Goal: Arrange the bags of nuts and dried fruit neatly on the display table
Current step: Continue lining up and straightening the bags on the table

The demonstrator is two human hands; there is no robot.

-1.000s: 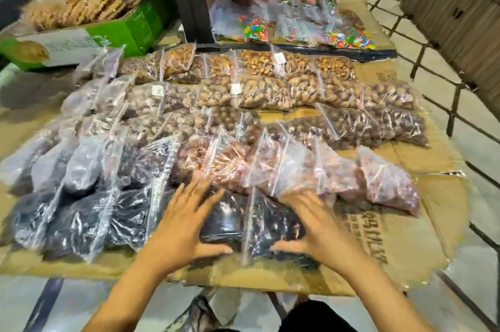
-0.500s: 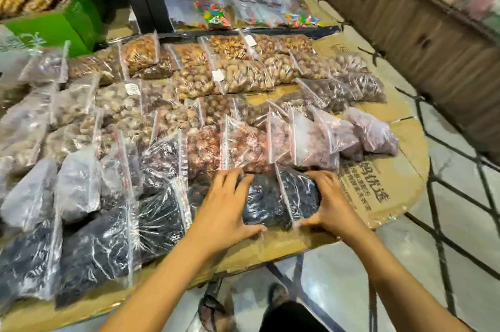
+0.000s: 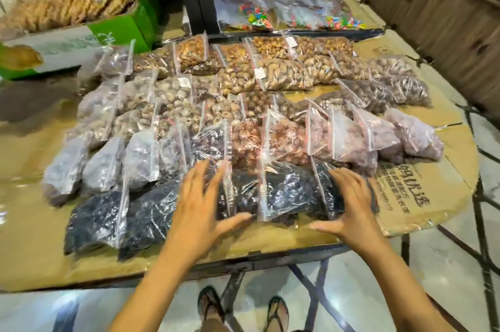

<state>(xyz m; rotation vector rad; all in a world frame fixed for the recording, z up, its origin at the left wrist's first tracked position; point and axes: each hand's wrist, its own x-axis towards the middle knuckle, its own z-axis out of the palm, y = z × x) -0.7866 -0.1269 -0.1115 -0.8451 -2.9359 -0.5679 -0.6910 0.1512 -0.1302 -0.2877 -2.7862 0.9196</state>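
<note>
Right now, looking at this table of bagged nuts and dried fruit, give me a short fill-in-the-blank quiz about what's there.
1. Both hands, left and right, rest on the bags of ____ fruit in the front row.
2. The table is covered with flattened ____.
3. The box at the back left is ____.
4. The person's feet are in ____.

Missing words: dark; cardboard; green; sandals

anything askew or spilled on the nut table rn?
No spill visible. The far-right bags in the two middle rows angle away from their rows, leaving a bare wedge of cardboard. The left hand and right hand bracket the dark front-row bags, fingers spread.
</note>
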